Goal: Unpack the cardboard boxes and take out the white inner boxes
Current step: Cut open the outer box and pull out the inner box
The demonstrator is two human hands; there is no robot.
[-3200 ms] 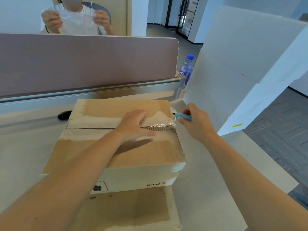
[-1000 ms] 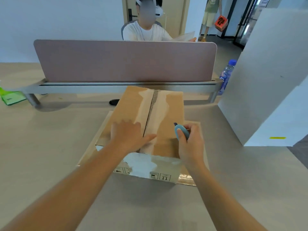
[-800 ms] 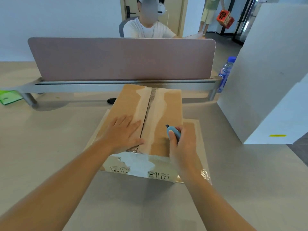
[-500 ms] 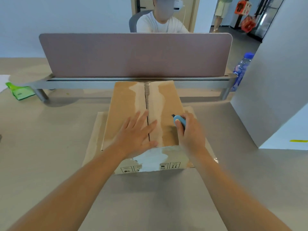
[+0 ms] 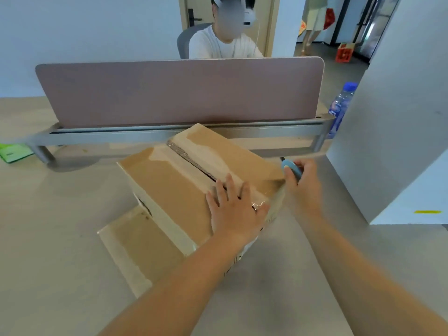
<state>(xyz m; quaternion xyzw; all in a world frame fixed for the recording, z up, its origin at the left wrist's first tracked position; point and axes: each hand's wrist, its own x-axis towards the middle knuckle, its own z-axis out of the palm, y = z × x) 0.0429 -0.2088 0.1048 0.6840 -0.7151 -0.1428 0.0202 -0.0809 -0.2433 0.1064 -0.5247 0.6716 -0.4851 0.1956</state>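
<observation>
A brown cardboard box (image 5: 179, 180) sits turned at an angle on the desk, its flaps closed, with a taped centre seam (image 5: 191, 161) running from far left to near right. My left hand (image 5: 236, 209) presses flat on the near end of the lid, fingers spread over the seam. My right hand (image 5: 304, 184) grips a small blue cutter (image 5: 292, 169) at the box's right corner. No white inner box shows.
A flat cardboard sheet (image 5: 135, 248) lies under the box. A pink divider panel (image 5: 179, 90) on a metal rail crosses the desk behind, a seated person beyond it. A water bottle (image 5: 340, 105) and a tall white board (image 5: 397, 117) stand at right; a green item (image 5: 12, 152) lies far left.
The box has been rotated so its seam now runs diagonally. My left hand stayed flat on the lid, and my right hand with the cutter moved off the lid to the right corner.
</observation>
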